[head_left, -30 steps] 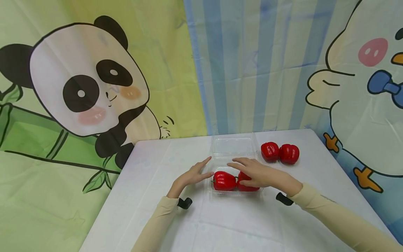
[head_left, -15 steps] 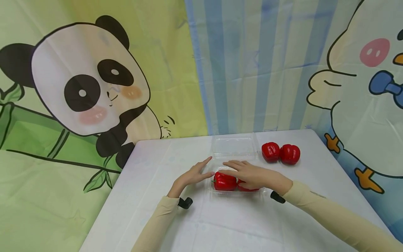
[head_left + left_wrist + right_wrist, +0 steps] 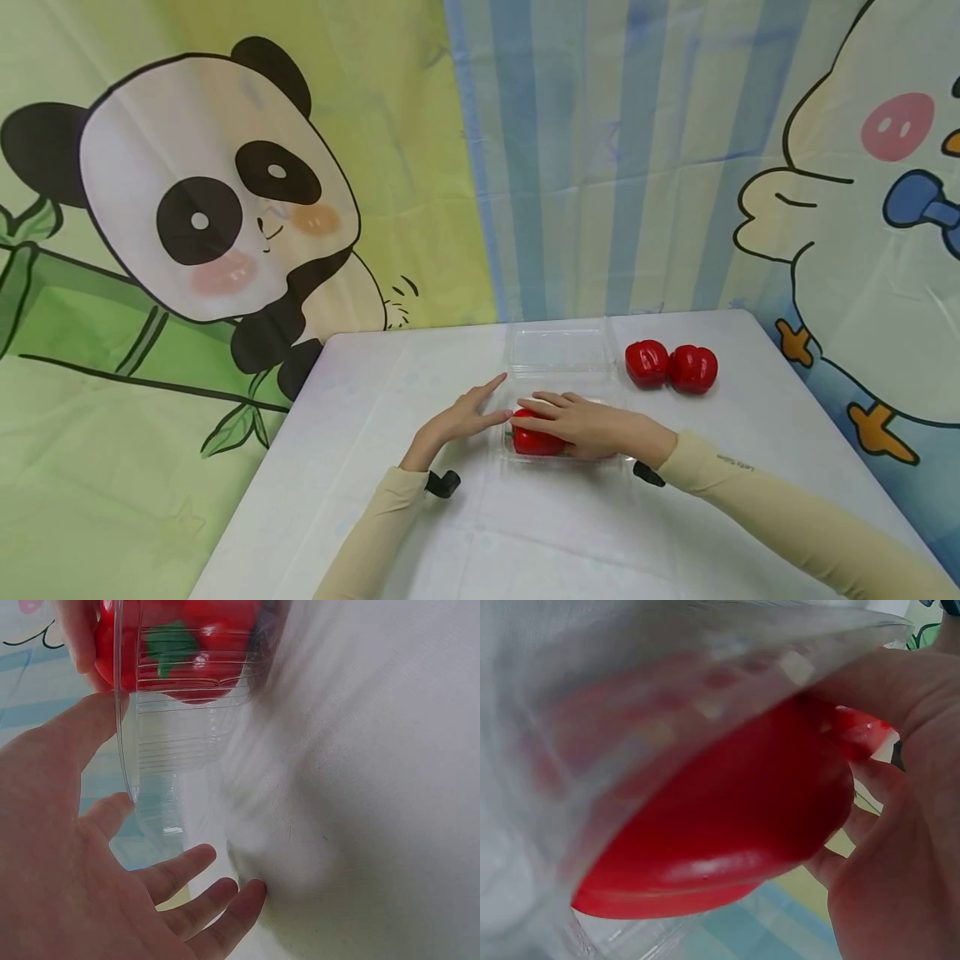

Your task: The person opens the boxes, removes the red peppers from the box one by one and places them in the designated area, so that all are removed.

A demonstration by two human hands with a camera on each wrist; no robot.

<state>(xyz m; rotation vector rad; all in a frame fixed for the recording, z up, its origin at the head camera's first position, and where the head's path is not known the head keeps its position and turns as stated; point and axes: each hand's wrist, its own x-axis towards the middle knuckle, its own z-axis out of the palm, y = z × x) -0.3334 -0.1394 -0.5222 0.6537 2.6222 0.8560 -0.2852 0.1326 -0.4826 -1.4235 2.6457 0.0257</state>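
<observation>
Two red peppers (image 3: pixel 536 439) sit side by side in the clear box (image 3: pixel 180 739), the left one turning its green stem (image 3: pixel 171 649) toward our left hand (image 3: pixel 459 419), the right pepper (image 3: pixel 735 802) mostly beneath our right hand (image 3: pixel 596 427). We have the left fingers spread and holding nothing, thumb at the box's edge; the right fingers stretch over the peppers, and we cannot tell whether they grip. From the hard gloss we judge the peppers light, stiff and rather slippery, so we do best taking one round its widest part, not by the stem. The box looks thin and bendy: we should steady it lightly at the end wall, since squeezing could buckle it. Its lid (image 3: pixel 558 350) lies open behind; two loose peppers (image 3: pixel 693 369) rest to the right.
</observation>
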